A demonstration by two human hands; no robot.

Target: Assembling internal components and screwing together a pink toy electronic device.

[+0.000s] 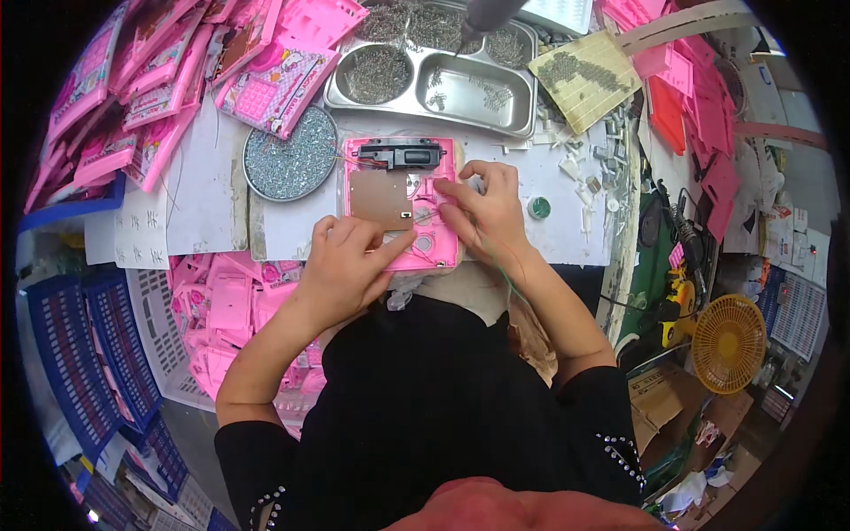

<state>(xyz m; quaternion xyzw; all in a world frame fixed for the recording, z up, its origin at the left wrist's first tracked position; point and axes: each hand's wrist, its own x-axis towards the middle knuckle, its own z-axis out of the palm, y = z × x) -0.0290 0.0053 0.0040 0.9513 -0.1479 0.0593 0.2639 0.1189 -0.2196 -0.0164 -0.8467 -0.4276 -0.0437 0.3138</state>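
Note:
A pink plastic toy casing [448, 159] lies open on the white worktop in front of me. Across its top sits a black plastic module [412, 155] with thin wires at its left end. A brown circuit board [379, 196] covers the casing's left middle. My left hand [343, 261] is closed on the lower left edge, its index finger reaching over the casing. At the right side, my right hand [492, 212] pinches a thin wire above the casing's round openings. Fine green and reddish wires [509, 265] trail along my right wrist. The fingers partly hide the wire's ends.
Behind the casing stand a round dish of small metal parts [290, 155] and a divided steel tray [469, 93] with screws and springs. A dark tool tip [482, 19] hangs above it. Pink casings [150, 97] pile at left; a crate [164, 332] stands below. A yellow fan [729, 343] is right.

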